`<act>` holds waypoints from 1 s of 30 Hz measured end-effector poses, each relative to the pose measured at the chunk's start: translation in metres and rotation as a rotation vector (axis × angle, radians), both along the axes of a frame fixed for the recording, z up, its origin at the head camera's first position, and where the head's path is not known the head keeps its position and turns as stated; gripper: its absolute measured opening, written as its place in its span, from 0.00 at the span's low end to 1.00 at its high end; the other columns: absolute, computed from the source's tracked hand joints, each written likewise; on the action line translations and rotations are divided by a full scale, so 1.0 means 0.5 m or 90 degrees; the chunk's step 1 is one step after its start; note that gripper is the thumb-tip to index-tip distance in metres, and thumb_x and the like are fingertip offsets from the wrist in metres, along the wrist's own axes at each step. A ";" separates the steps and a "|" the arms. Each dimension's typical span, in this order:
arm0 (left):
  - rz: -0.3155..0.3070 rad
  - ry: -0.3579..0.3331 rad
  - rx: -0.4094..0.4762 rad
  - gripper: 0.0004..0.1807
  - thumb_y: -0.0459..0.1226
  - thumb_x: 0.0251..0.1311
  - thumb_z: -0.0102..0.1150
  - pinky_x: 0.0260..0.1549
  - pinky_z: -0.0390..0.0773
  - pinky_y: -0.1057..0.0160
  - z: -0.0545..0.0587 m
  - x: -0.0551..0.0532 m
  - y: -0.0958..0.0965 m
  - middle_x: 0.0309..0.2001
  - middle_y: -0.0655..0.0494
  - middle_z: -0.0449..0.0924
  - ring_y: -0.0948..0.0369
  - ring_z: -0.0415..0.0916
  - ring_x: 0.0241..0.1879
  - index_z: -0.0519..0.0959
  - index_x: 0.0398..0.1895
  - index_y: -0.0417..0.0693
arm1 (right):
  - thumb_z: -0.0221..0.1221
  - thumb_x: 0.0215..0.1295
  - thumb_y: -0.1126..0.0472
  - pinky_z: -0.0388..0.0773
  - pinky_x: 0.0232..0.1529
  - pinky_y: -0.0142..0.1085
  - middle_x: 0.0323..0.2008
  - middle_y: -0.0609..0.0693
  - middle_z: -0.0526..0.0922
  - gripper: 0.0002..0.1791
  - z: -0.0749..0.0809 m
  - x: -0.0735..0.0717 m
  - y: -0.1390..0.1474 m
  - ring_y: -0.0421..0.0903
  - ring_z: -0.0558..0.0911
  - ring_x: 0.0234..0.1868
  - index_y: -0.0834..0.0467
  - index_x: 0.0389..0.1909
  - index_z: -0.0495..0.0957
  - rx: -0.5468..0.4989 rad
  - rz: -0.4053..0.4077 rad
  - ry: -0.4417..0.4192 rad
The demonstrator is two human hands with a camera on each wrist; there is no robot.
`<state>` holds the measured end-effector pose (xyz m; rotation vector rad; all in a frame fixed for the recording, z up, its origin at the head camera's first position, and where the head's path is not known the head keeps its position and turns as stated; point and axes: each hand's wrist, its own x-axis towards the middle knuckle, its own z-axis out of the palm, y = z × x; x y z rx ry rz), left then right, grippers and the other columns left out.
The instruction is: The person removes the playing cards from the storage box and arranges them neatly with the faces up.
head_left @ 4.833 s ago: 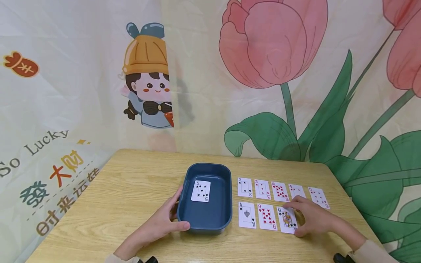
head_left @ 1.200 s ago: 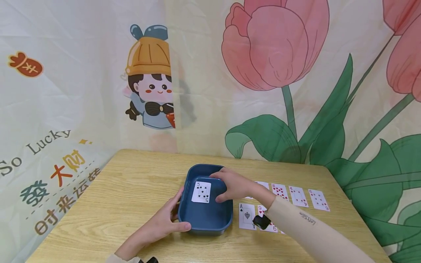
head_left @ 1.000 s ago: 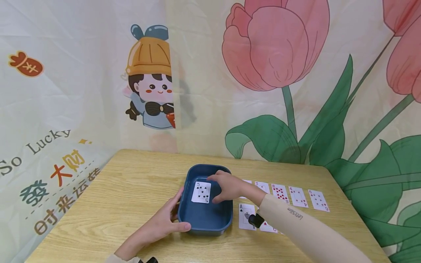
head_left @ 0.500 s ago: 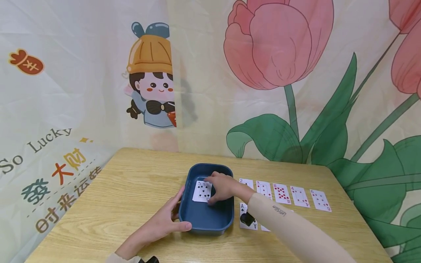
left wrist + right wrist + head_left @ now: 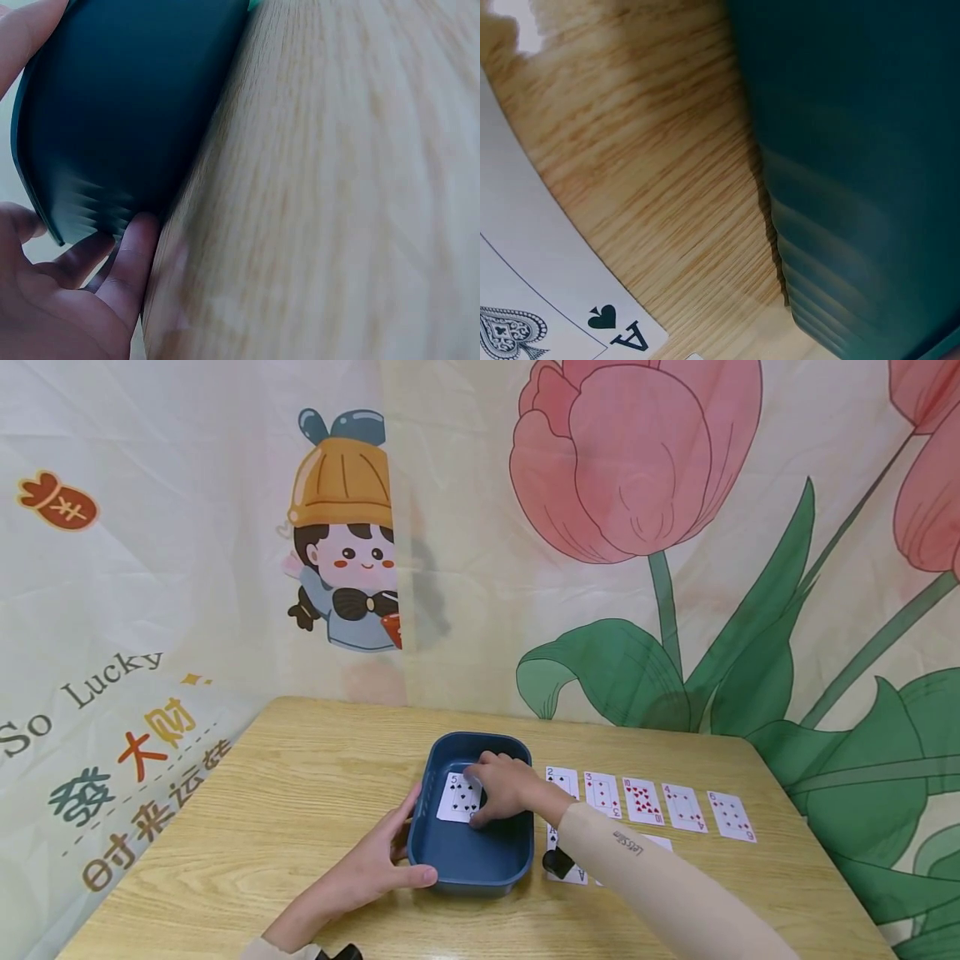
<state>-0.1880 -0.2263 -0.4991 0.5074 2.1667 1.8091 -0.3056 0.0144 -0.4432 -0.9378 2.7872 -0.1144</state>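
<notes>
A dark blue rectangular tray (image 5: 471, 868) stands on the wooden table. My left hand (image 5: 375, 860) holds its left side, thumb over the near left corner; the left wrist view shows fingers (image 5: 131, 259) against the ribbed outer wall. Inside the tray lies a five of spades playing card (image 5: 453, 802); whether others lie beneath it I cannot tell. My right hand (image 5: 502, 789) reaches over the tray's right rim and grips that card's right side, index finger near the top corner, thumb near the bottom corner. In the right wrist view the tray wall hides most of this hand.
Right of the tray, a row of cards holds the two (image 5: 562, 781), three (image 5: 602, 795), ten (image 5: 642, 800), four (image 5: 684, 807) and six (image 5: 731, 816). Nearer, an ace of spades (image 5: 525, 300) and others lie partly under the right sleeve (image 5: 660, 881). A printed cloth hangs behind.
My right hand has gone from the queen of spades, over the rim into the tray, and now reaches the five of spades, which has shifted slightly left. My left hand stays on the tray.
</notes>
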 end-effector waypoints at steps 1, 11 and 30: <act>0.001 -0.002 -0.002 0.62 0.41 0.66 0.74 0.65 0.78 0.61 0.000 0.000 0.000 0.85 0.42 0.40 0.41 0.63 0.76 0.36 0.89 0.63 | 0.75 0.60 0.39 0.76 0.67 0.49 0.67 0.52 0.76 0.44 0.000 0.000 -0.001 0.50 0.76 0.59 0.49 0.75 0.75 0.000 -0.001 0.000; -0.010 0.000 0.008 0.62 0.42 0.66 0.74 0.65 0.78 0.60 0.001 0.000 0.000 0.86 0.41 0.41 0.41 0.64 0.75 0.35 0.89 0.62 | 0.79 0.56 0.41 0.80 0.60 0.45 0.64 0.52 0.74 0.45 0.005 0.000 0.001 0.48 0.74 0.55 0.49 0.74 0.76 -0.034 -0.020 -0.014; -0.002 0.017 0.011 0.63 0.40 0.64 0.75 0.62 0.79 0.63 0.000 0.000 0.000 0.84 0.39 0.41 0.41 0.67 0.73 0.36 0.89 0.59 | 0.80 0.56 0.51 0.80 0.58 0.45 0.63 0.55 0.74 0.45 0.097 0.029 0.078 0.50 0.76 0.56 0.54 0.74 0.74 -0.160 0.036 -0.042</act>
